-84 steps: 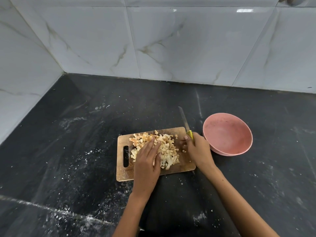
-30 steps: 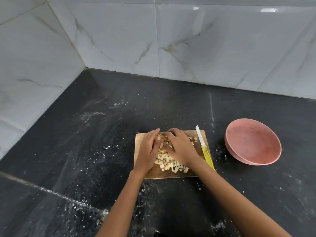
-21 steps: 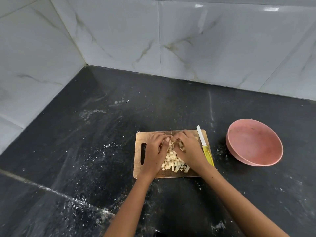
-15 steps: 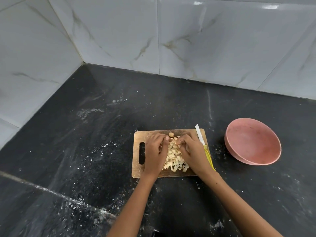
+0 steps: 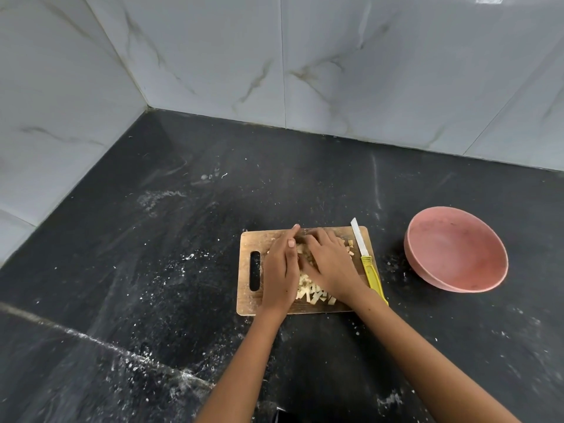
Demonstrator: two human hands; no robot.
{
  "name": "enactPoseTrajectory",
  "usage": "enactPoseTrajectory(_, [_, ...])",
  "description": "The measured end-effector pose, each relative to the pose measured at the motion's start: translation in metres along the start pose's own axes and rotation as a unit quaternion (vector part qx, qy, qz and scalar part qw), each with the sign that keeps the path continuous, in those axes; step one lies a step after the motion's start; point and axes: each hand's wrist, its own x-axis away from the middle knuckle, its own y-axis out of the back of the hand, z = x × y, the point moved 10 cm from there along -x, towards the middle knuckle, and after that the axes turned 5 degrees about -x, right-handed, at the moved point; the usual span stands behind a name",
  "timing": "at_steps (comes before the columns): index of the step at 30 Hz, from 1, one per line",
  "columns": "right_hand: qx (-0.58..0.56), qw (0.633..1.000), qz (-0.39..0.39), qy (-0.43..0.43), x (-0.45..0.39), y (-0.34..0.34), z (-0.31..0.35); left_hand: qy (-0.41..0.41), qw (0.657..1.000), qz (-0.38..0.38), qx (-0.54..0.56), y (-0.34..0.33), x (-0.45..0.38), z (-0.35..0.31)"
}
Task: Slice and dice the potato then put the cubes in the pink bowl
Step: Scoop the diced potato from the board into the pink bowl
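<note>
Diced potato cubes (image 5: 314, 293) lie in a pile on a wooden cutting board (image 5: 253, 239). My left hand (image 5: 280, 270) and my right hand (image 5: 331, 267) rest on the pile from either side, fingers stretched toward the board's far edge and nearly meeting, hiding most of the cubes. A few cubes show at the near end and by my right knuckles. A yellow-handled knife (image 5: 370, 273) lies along the board's right edge, held by neither hand. The pink bowl (image 5: 457, 248) stands to the right of the board with nothing in it.
The board sits on a black stone counter (image 5: 183, 239) dusted with white specks. White marble-tiled walls (image 5: 366, 71) close the back and left sides, meeting in a corner at the far left.
The right hand has laid the knife down on the board's right edge. Both hands gathered the cubes into a narrower pile, and the fingers have now stretched out over it.
</note>
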Motion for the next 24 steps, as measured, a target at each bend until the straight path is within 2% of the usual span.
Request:
enactPoseTrajectory(3, [-0.113, 0.993, -0.03, -0.02, 0.0, 0.008, -0.007, 0.006, 1.0, -0.004, 0.019, 0.001, 0.001, 0.001])
enactPoseTrajectory(6, [-0.235, 0.965, -0.11, -0.044, 0.009, 0.029, -0.019, 0.0, 1.0, -0.005, 0.012, 0.002, 0.0, 0.0])
enactPoseTrajectory(8, [-0.271, 0.951, -0.135, -0.059, 0.016, 0.036, -0.026, -0.003, 1.0, 0.0, -0.015, 0.0, -0.002, -0.003])
enactPoseTrajectory(10, [-0.282, 0.95, -0.12, -0.057, 0.021, 0.034, -0.025, 0.002, 0.999, -0.005, -0.044, -0.003, -0.002, -0.005])
enactPoseTrajectory(12, [-0.237, 0.967, -0.083, -0.034, 0.021, 0.027, -0.016, 0.006, 0.997, -0.018, -0.07, -0.006, -0.001, -0.006])
enactPoseTrajectory(14, [-0.115, 0.992, -0.059, -0.001, 0.02, 0.017, -0.005, 0.01, 0.996, -0.032, -0.081, -0.006, 0.0, -0.005])
enactPoseTrajectory(17, [0.031, 0.995, -0.084, 0.031, 0.018, 0.01, 0.004, 0.014, 0.996, -0.046, -0.078, -0.005, 0.001, -0.002])
enactPoseTrajectory(24, [0.079, 0.99, -0.118, -0.003, 0.012, 0.013, 0.0, 0.005, 0.995, -0.059, -0.075, -0.003, 0.003, -0.006])
